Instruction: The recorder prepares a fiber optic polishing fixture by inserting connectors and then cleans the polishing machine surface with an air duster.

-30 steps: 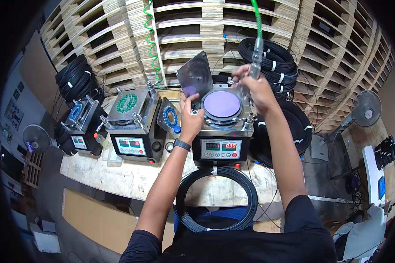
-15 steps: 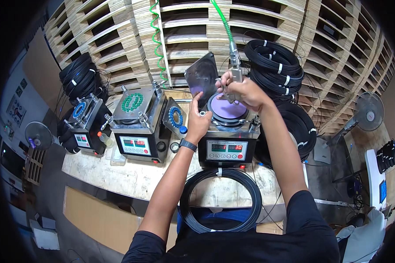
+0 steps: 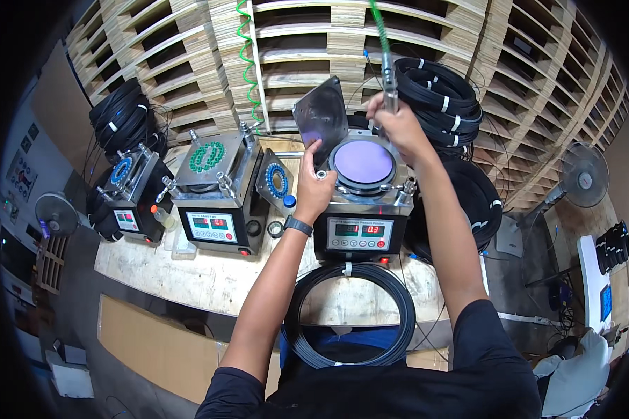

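My left hand is at the left side of the right-hand polishing machine. Its fingers are on the lower edge of a square metal plate that stands tilted up, its shiny face toward the machine. The thumb lies close to a round metal knob. My right hand is closed around a metal air blow gun on a green coiled hose, raised behind and right of the machine. A round purple polishing pad lies uncovered on the machine's top.
Two similar machines stand left, one with a ring of green connectors. A plate with a blue connector ring leans between machines. Black cable coils flank the bench; another coil hangs at its front edge. Wooden pallets rise behind.
My right hand has moved the blow gun up and to the right, away from over the purple pad. The digits on the machine's display differ. My left hand stays at the plate.
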A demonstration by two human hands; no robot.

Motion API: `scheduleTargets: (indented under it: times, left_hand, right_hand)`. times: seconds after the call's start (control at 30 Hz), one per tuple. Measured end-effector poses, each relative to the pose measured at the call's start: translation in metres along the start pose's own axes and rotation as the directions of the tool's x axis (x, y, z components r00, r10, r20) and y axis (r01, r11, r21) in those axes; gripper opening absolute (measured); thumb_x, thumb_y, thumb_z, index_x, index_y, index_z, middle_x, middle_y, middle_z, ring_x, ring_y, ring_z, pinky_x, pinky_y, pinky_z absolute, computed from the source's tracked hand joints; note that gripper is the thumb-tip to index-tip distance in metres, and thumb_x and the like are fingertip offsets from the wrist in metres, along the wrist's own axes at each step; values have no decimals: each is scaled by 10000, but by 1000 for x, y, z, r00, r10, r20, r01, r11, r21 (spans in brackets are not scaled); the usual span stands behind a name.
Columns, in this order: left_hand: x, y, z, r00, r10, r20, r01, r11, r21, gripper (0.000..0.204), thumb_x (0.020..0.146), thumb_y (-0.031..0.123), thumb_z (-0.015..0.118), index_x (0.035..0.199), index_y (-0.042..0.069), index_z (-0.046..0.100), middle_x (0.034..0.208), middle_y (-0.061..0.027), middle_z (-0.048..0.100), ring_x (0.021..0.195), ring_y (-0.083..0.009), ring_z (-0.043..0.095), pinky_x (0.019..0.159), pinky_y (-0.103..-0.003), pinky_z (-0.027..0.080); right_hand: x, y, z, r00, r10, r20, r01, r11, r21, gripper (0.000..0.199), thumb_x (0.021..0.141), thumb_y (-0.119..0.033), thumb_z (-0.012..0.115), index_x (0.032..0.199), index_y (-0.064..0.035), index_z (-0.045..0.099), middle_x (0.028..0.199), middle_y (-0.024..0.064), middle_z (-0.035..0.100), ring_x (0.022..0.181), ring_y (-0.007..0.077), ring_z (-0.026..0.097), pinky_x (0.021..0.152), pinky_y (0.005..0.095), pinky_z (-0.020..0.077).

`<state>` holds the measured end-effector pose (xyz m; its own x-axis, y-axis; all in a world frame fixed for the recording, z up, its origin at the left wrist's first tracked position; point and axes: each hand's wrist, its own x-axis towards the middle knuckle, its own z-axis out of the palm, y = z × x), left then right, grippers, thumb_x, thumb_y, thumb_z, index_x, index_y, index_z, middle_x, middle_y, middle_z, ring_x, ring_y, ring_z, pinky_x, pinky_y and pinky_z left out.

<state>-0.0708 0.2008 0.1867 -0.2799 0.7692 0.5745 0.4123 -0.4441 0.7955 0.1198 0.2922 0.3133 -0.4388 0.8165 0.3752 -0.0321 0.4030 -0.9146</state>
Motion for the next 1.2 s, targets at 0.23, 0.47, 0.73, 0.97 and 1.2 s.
scheduleTargets:
  times: [0.23, 0.47, 0.73, 0.97, 1.2]
  left_hand:
    - [-5, -1, 4, 999, -47, 18, 48, 997, -59, 663, 816, 80, 640, 1448, -11, 461, 1455, -224, 517, 1386, -349, 482, 1169, -384, 354]
    - [0, -3, -2, 998, -66, -1, 65, 994, -91, 666, 815, 76, 637, 1450, -11, 457, 1418, -222, 547, 1356, -344, 508, 1157, -386, 371]
    - [-3, -1, 4, 1000, -30, 4, 30, 999, -21, 669, 810, 64, 630, 1450, -13, 451, 1451, -218, 518, 1385, -332, 481, 1173, -371, 343]
    - [-3, -1, -2, 1000, -18, -9, 18, 999, -27, 663, 813, 68, 636, 1446, -16, 461, 1443, -208, 530, 1384, -323, 485, 1172, -371, 343]
    - [-1, -2, 3, 999, -39, 21, 40, 997, -71, 665, 814, 70, 629, 1451, -12, 459, 1428, -210, 538, 1360, -325, 500, 1164, -375, 353]
  right_hand:
    - [-39, 32, -35, 976, 219, -4, -219, 975, -19, 137, 869, -6, 570, 984, -79, 559, 1014, 55, 607, 867, 140, 606, 757, 311, 514]
    - [-42, -10, -20, 951, 99, 294, -248, 811, 529, 150, 867, 10, 576, 979, -87, 554, 1088, 77, 568, 1020, 178, 607, 979, 451, 573]
    - [8, -29, -18, 952, -106, -288, 229, 869, 439, 171, 876, 42, 586, 995, -78, 558, 1085, 88, 598, 990, 201, 639, 973, 474, 581]
    - [-24, -20, -73, 988, 132, -86, -147, 966, -211, 130, 906, -46, 580, 1029, -83, 601, 984, 30, 617, 870, 93, 600, 777, 264, 530]
    - [-79, -19, -112, 961, 265, 84, -269, 962, 40, 109, 839, -41, 593, 929, -76, 543, 1006, 45, 571, 902, 144, 610, 865, 381, 596]
